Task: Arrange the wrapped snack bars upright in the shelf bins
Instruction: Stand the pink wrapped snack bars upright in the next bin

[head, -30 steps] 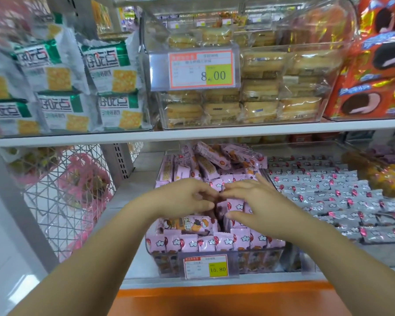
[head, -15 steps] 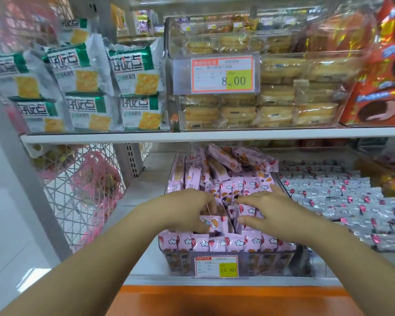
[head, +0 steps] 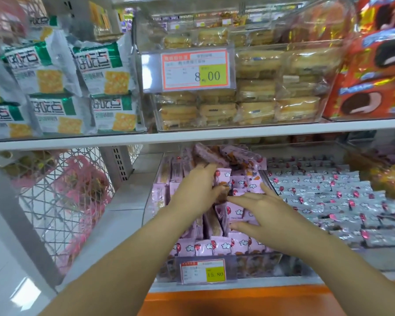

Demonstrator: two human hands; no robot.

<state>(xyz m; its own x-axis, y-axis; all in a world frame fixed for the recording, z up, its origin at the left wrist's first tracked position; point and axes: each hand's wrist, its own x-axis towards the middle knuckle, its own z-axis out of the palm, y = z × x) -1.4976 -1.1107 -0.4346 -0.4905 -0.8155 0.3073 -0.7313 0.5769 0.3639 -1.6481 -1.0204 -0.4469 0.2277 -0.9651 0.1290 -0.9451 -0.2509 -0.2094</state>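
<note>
Standing the pink snack bars (head: 214,246) upright in their clear bin (head: 255,263) is looking roughly half done. Below both grips, nearest the person, a front row is already standing with crimped ends up. Beyond the left grip a loose heap (head: 214,153) is lying tumbled, its bars pointing every way, and by my reading that is what is left to sort.

The left hand (head: 198,188) is curling its thumb and fingers round one pink bar (head: 224,176). That bar's long axis is running upward, with the top end leaning toward the back of the shelf.

The right hand (head: 267,210) is lying spread with fingers straight, pressing on the bars beneath it and grasping none. Just right of the right grip, the silver bars (head: 328,197) are lying in overlapping rows in the neighbouring bin.
</note>
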